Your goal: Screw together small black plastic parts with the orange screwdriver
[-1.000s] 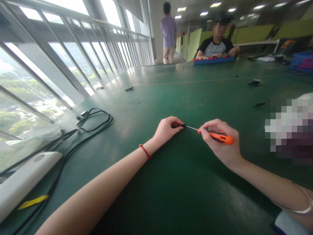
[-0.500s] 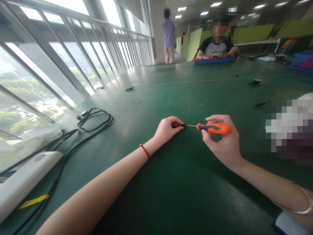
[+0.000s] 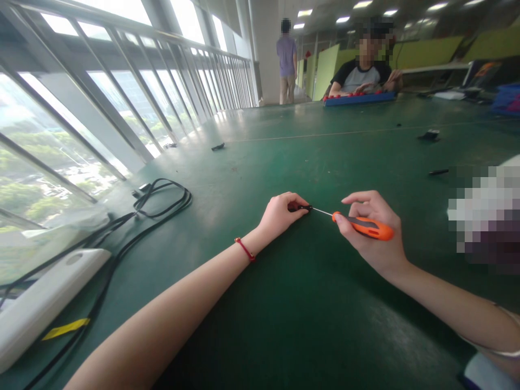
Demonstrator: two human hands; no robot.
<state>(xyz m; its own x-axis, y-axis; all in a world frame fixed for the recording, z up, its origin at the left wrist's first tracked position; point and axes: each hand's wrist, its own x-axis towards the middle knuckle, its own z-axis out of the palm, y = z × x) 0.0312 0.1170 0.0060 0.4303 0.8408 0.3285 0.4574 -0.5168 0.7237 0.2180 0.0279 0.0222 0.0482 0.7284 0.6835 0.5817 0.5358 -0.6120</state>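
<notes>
My left hand (image 3: 281, 214) rests on the green table, its fingers and thumb closed on a small black part (image 3: 300, 208). Most of that part is hidden by the fingers, so its kind cannot be made out. In my right hand (image 3: 376, 238) is a screwdriver (image 3: 368, 226) with an orange and dark grey handle, held between thumb and fingers. Its thin metal shaft points left, and the tip meets the right end of the black part. The handle slopes down to the right.
A black cable (image 3: 162, 203) lies coiled at the left, near a white power strip (image 3: 52, 303) and a yellow strip (image 3: 67, 329). Small black pieces (image 3: 218, 147) lie farther off on the table (image 3: 260, 168). Across it, a person sits behind a blue tray (image 3: 359, 98).
The screwdriver's handle end has swung down, so the tool now slants more. My right fingers have shifted on the handle. My left hand keeps its hold; the view has turned slightly left.
</notes>
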